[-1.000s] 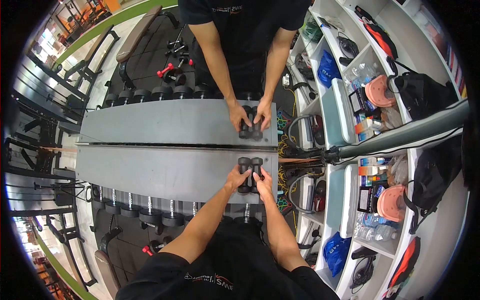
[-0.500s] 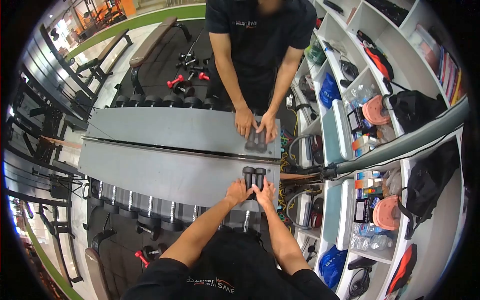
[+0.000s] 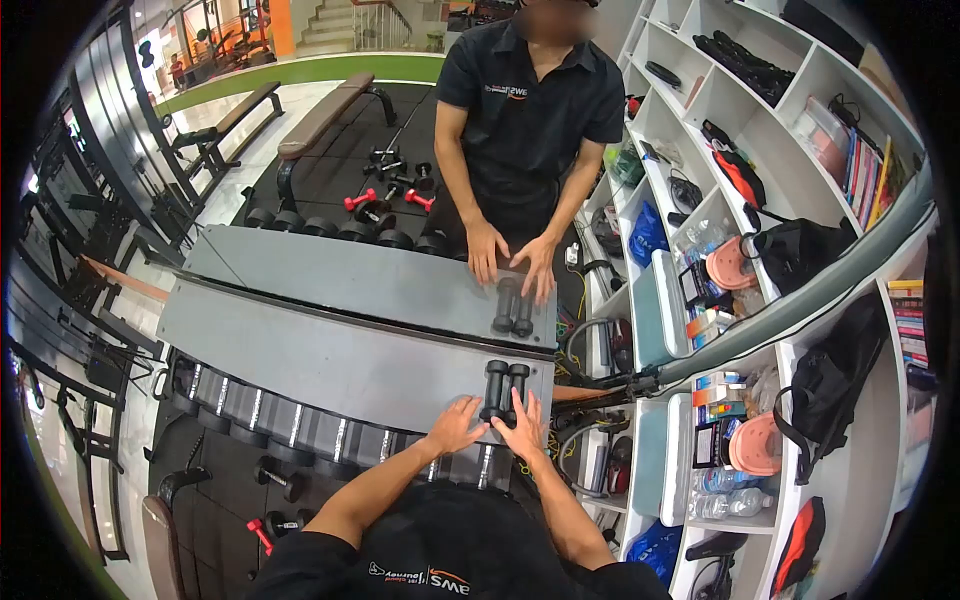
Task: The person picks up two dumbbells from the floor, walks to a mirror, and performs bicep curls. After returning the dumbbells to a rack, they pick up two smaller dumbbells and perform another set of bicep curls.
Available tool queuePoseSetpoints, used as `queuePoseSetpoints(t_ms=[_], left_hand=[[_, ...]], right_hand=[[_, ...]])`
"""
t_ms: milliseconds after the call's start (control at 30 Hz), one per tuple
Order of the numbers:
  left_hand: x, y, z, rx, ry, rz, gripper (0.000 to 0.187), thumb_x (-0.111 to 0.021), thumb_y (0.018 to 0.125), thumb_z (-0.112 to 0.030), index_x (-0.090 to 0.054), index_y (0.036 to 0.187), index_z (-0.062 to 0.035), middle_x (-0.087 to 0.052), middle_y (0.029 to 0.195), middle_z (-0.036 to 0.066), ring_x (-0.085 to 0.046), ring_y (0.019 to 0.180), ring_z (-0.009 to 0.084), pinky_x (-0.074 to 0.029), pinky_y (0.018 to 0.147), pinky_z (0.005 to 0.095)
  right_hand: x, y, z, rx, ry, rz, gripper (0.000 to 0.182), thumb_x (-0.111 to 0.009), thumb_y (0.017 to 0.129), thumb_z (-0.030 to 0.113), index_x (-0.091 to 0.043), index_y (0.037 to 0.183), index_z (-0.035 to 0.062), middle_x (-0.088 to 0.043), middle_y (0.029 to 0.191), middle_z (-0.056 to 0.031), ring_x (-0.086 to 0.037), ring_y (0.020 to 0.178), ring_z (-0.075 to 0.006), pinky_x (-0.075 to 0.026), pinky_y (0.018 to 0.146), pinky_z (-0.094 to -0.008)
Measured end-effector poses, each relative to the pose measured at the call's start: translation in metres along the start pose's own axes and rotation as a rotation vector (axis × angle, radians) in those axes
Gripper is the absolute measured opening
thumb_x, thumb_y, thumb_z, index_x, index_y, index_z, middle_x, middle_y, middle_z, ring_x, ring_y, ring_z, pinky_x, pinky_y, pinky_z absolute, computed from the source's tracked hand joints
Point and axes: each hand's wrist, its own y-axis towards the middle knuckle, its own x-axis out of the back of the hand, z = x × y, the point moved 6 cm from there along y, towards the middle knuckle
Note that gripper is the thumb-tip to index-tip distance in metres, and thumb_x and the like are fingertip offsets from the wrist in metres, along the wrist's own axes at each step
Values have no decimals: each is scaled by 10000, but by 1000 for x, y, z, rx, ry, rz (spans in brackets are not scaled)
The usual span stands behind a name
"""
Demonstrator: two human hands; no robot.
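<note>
At six o'clock, the torso is covered by a black polo shirt (image 3: 450, 530). Its right short sleeve (image 3: 300, 555) is seen at seven o'clock and its left short sleeve (image 3: 620, 578) at five o'clock, both plain black and ended above the forearms. The chest is marked with a white "aws" print (image 3: 450, 585), crossed by an orange swoosh. Beside it, past a thin upright line, "journey" lettering (image 3: 407, 580) is set, partly red and white, with a small white outlined emblem. In the mirror, between twelve and one o'clock, a folded collar (image 3: 512, 42) is shown. The right hand (image 3: 457, 428) and left hand (image 3: 520, 430) are left bare.
</note>
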Motion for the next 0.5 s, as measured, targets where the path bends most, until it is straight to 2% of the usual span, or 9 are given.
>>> queuePoseSetpoints(t_ms=[100, 133, 267, 300, 500], left_hand=[[16, -24, 0, -5, -63, -57, 669, -657, 916, -389, -461, 1393, 37, -489, 1376, 284, -496, 1264, 439, -420, 1064, 469], [24, -31, -1, 4, -88, -83, 661, -651, 919, -390, -463, 1393, 31, -493, 1371, 283, -504, 1254, 435, -429, 1052, 472], [45, -54, 6, 5, -134, -155, 648, -630, 938, -390, -453, 1405, 23, -485, 1391, 273, -492, 1278, 421, -422, 1062, 456], [54, -56, 7, 27, -173, -155, 646, -625, 943, -392, -451, 1407, 22, -482, 1397, 271, -484, 1290, 419, -414, 1070, 452], [89, -79, 20, 104, -292, -153, 659, -600, 964, -406, -417, 1434, 19, -456, 1430, 265, -445, 1341, 402, -368, 1115, 431]], right_hand=[[2, -19, 9, 103, 48, -29, 895, -733, 808, 526, -313, 1554, 263, -155, 1620, -204, -140, 1478, -464, -208, 1080, -741], [6, -27, 17, 145, 47, -49, 860, -745, 820, 475, -353, 1540, 215, -191, 1602, -237, -189, 1465, -468, -233, 1136, -642], [13, -57, 51, 204, 174, 6, 827, -753, 838, 414, -373, 1527, 159, -236, 1569, -288, -259, 1442, -459, -274, 1167, -499], [13, -60, 58, 210, 197, 20, 834, -754, 836, 420, -371, 1528, 157, -234, 1570, -284, -267, 1437, -462, -274, 1164, -511], [7, -65, 86, 216, 332, 56, 831, -748, 856, 386, -361, 1516, 63, -314, 1542, -258, -335, 1425, -398, -291, 1161, -449]])
